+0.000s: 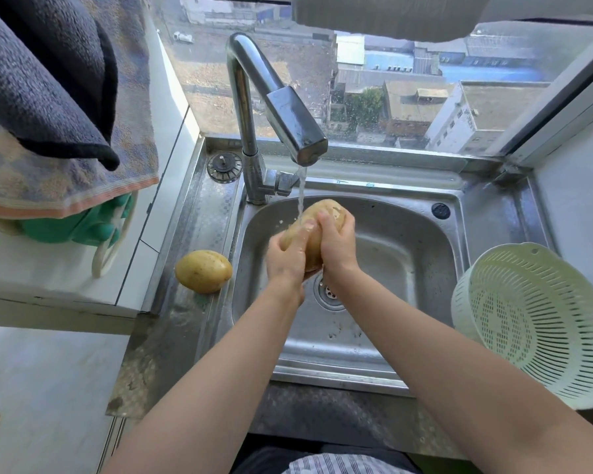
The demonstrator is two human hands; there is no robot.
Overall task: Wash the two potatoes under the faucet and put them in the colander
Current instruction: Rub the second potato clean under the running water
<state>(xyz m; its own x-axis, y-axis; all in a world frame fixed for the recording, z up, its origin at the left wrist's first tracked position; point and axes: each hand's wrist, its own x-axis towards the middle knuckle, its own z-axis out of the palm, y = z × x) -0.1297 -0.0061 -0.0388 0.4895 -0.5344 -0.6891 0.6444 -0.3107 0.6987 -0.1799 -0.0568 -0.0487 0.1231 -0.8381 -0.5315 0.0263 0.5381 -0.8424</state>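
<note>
A yellow-brown potato [314, 218] is held over the steel sink [408, 241], right under the chrome faucet [281, 114]. A thin stream of water [301, 193] runs onto it. My left hand [286, 256] grips its left side and my right hand [336, 246] wraps its right side. A second potato [203, 271] lies on the sink's left ledge, apart from both hands. The white slotted colander [541, 323] stands tilted at the sink's right edge with nothing in it.
A sink strainer plug [224, 166] sits on the ledge by the faucet base. The drain [329, 292] is below my hands. Dark and checked towels [55, 107] hang at the upper left over a green bottle [83, 224]. A window runs behind the sink.
</note>
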